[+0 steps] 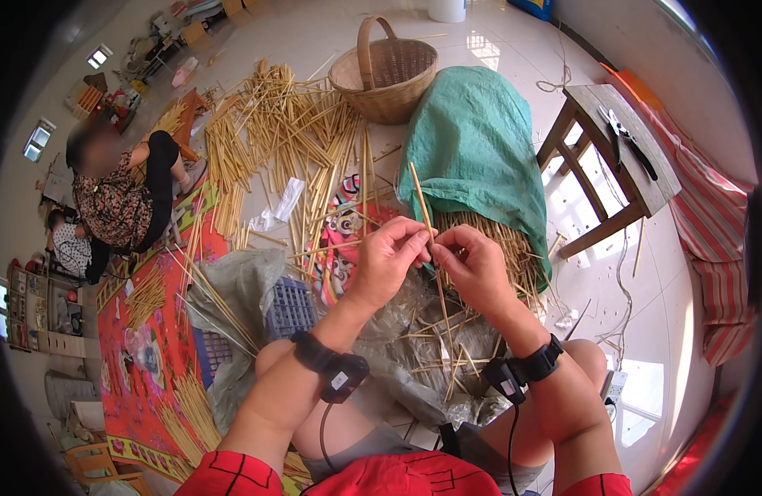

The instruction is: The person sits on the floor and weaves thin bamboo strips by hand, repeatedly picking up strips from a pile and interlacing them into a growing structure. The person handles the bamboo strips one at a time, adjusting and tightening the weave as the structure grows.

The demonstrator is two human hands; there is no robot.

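A thin straw-coloured stalk [420, 192] stands nearly upright between my hands, its lower length running down toward my lap. My left hand [388, 258] pinches it near the middle, fingers closed. Right against it, my right hand [473, 263] also closes thumb and fingers on the stalk, the two sets of fingertips almost touching. Just beyond my hands lies a green woven sack [472, 124], its mouth toward me and packed with a bundle of similar stalks [501, 248]. Loose stalks and crumpled clear plastic [397, 331] lie below my hands.
Heaps of stalks [282, 124] spread over the floor by a wicker basket [389, 95]. A wooden stool [600, 157] on the right bears pliers [625, 136]. A blue plastic crate [292, 307] and red floral mat [141, 372] are at left. Two other people [116, 190] sit farther left.
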